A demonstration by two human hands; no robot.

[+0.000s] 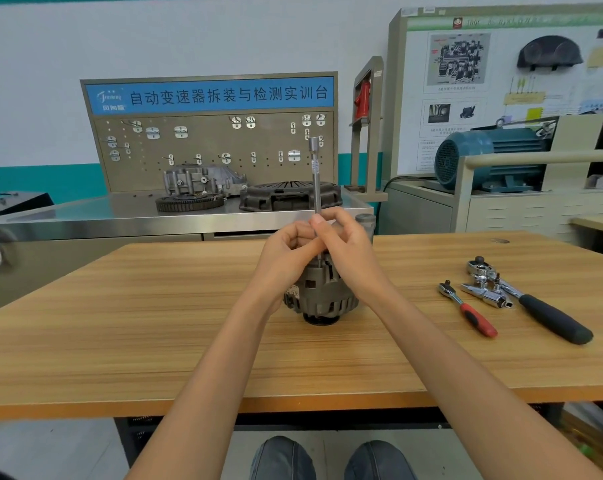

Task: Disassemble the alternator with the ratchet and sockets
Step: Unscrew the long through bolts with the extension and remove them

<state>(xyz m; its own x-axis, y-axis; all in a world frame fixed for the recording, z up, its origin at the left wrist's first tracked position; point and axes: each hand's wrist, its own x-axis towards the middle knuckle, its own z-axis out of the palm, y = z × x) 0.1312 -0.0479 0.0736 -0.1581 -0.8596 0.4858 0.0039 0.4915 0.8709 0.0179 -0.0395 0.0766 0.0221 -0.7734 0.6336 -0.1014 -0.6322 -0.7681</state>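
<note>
Centrally on the wooden table (154, 327) stands the alternator (322, 296), and above it both the left hand (289, 249) and the right hand (345, 244) pinch an upright extension bar (316, 174) whose lower end meets the alternator's top. Over at three o'clock from the alternator lie a red-handled ratchet (468, 308), a black-handled ratchet (535, 304) and chrome sockets (485, 293) between them.

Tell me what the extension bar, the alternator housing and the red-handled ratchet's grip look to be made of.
Extension bar: bright steel, likely chromed, with a knurled band below its socket end. Alternator housing: dull grey cast metal, probably aluminium, matte with vent slots. Red-handled ratchet: shiny metal head; the grip looks like red and black plastic or rubber.
</note>
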